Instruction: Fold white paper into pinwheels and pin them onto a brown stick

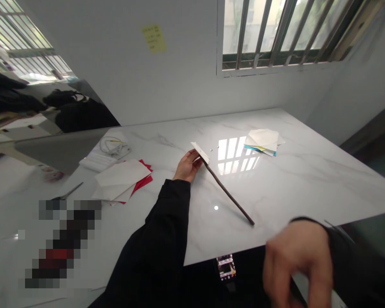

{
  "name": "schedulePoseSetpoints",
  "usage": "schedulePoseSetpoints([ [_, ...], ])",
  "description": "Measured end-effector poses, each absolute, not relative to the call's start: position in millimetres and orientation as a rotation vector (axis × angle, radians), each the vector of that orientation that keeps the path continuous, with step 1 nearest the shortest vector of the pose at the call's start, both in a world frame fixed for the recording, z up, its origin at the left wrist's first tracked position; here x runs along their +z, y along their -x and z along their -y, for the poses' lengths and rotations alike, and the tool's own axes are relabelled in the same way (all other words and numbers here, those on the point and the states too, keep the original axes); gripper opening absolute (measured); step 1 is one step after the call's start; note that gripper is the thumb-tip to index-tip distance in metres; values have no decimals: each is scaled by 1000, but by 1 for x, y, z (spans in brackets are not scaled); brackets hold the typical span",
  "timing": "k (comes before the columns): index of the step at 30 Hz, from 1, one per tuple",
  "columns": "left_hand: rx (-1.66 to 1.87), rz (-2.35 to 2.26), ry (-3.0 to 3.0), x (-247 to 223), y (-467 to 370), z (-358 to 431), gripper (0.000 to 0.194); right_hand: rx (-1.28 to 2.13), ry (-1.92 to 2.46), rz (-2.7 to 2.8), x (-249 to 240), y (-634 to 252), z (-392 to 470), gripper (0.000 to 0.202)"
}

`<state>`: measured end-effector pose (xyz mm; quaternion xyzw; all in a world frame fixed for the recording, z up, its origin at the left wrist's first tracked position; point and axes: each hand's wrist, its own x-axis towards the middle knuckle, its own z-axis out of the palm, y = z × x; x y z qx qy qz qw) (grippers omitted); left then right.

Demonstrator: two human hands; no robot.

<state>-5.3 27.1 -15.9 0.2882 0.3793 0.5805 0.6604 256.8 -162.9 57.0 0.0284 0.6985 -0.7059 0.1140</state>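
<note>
My left hand [186, 166] is closed at the upper end of a thin dark brown stick [229, 194]. A small white piece, like folded paper [201, 152], sits at that same end, by my fingers. The stick slants down to the right over the white marbled table; whether its lower tip touches the surface I cannot tell. My right hand [298, 256] is blurred, in front of the table's near edge, with its fingers bent downward. Its fingertips run out of the picture, so what they hold, if anything, is hidden.
White and red paper sheets [120, 182] lie left of my left arm, near scissors [69, 192] and a coiled white cable [114, 146]. Another paper stack [263, 140] is at the back right. A lit phone screen [226, 267] shows below the table edge [224, 254].
</note>
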Motion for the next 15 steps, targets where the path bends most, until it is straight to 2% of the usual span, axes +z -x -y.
schedulePoseSetpoints([
  [2, 1302, -852, -663, -17, 5, -28, 29, -2487, -376, -2146, 63, -257, 113, 25],
  [5, 1302, -842, -679, -18, 5, -30, 26, -3168, -1160, -2181, 43, -237, 40, 28],
  [7, 1304, -839, -683, -19, 6, -31, 24, -3372, -1678, -1940, 21, -221, 3, 25],
  [9, 1306, -848, -673, -18, 6, -32, 23, -3433, -2012, -1654, 1, -209, -21, 21],
  [11, 1312, -855, -659, -17, 6, -32, 21, -3480, -1969, -1634, -12, -204, -31, 21],
  [15, 1313, -819, -682, -14, 4, -29, 24, -3552, -1564, -1603, -19, -206, -23, 33],
])
